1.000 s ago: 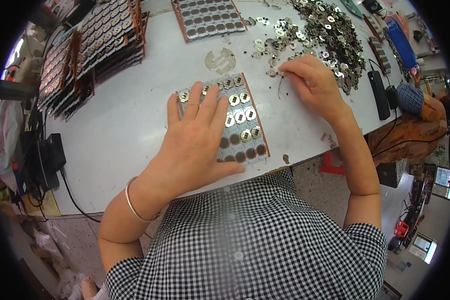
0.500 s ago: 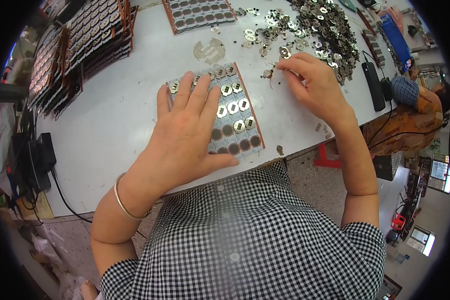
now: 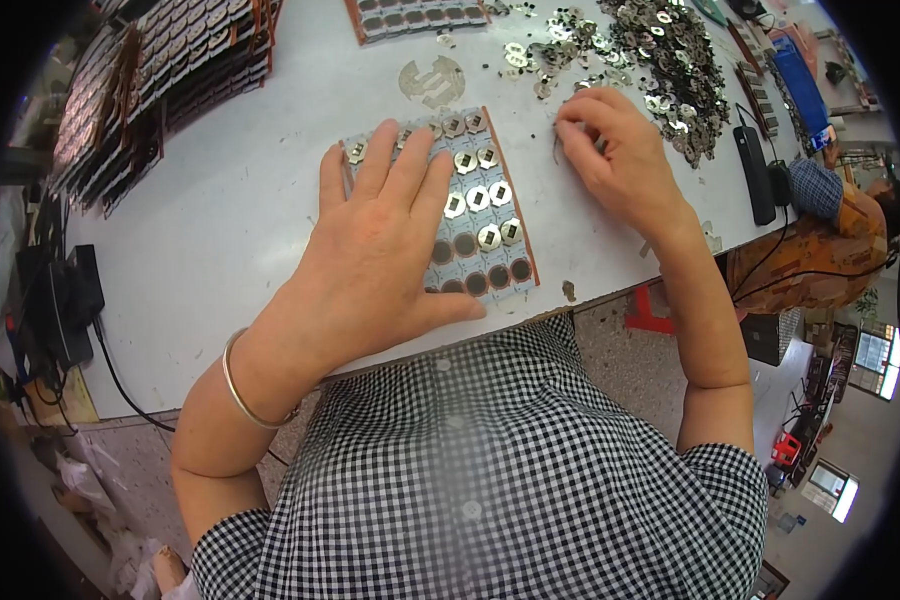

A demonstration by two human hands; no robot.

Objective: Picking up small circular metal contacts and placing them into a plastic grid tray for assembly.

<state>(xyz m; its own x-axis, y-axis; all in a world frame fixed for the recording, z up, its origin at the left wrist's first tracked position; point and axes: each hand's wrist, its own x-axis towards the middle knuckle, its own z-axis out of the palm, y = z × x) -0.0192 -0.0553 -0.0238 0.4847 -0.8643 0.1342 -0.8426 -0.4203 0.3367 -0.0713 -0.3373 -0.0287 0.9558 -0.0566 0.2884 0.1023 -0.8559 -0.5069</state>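
Observation:
My left hand (image 3: 375, 235) lies flat with spread fingers over a panel of small circuit boards (image 3: 530, 255), hiding much of its left half. Round silver metal clips (image 3: 499, 192) sit in the panel's upper rows. Bare dark discs (image 3: 498, 277) show in the lowest row and in part of the row above. My right hand (image 3: 615, 155) is to the right of the panel, just above the table, with thumb and fingers curled to a pinch. A thin dark sliver shows at its fingertips; what they hold is too small to make out.
A heap of loose metal clips (image 3: 685, 95) spreads at the far right. Stacked panels (image 3: 195, 50) stand at the far left, another panel (image 3: 420, 20) at the back. A black power strip (image 3: 753, 175) lies right. Cables and adapters (image 3: 75, 305) crowd the left edge. Another person (image 3: 830, 230) sits at right.
My right hand's fingers have closed in further, and the small metal piece beside them no longer shows on the table. My left hand stays on the panel. The view has shifted slightly.

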